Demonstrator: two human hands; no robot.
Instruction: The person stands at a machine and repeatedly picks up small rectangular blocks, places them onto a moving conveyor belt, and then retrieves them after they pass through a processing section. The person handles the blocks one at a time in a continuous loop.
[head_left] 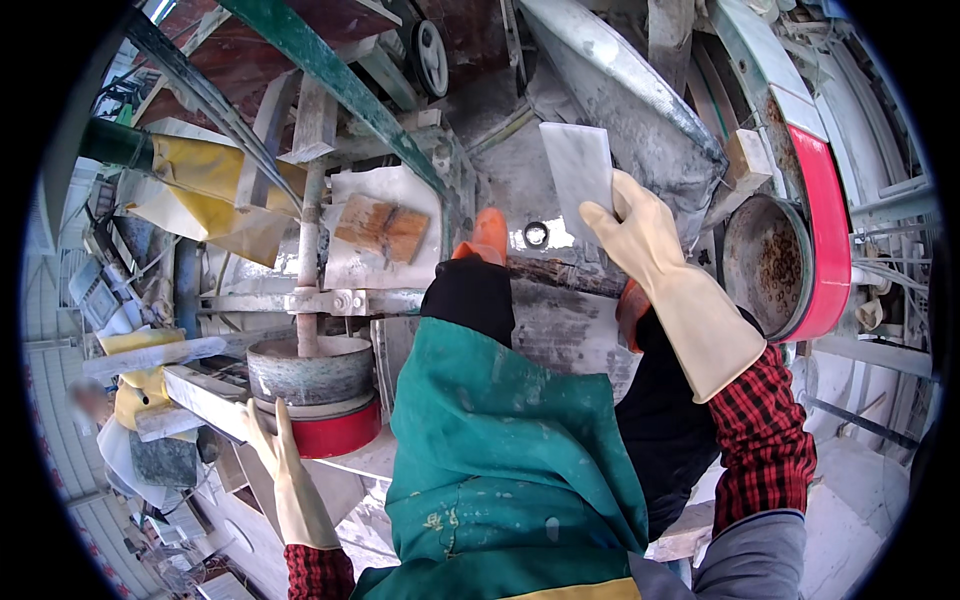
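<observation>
My R hand (pixel 640 235), in a cream rubber glove, has a pale flat slab (pixel 578 165) pinched firmly at its lower R edge — thumb on the near side, fingers partly hidden behind. The slab's tilted up above the floor, approx. between my boots and the grey sheet-like piece (pixel 640 90) beyond. Gripping just that edge leaves most of the face uncovered, prob. so I can see it and not smear it.

L hand (pixel 283 462), same kind of glove, is down by the L drum (pixel 310 375) and its red band (pixel 345 432), fingers spread in a loose V, nothing visible in the palm. Can't tell if the fingertips touch the pale strip (pixel 205 400) or just hover over it; maybe they're there to steady me.

The R drum (pixel 765 265), w/ its own red band (pixel 825 230), sits just beside my R wrist, so the slab's held up and inward, likely to clear it. The wooden block (pixel 383 228) lies flat on a pale board (pixel 345 185), prob. to be within reach. Green apron (pixel 500 430) drapes over my lap, presumably vs. dust & splashes.
</observation>
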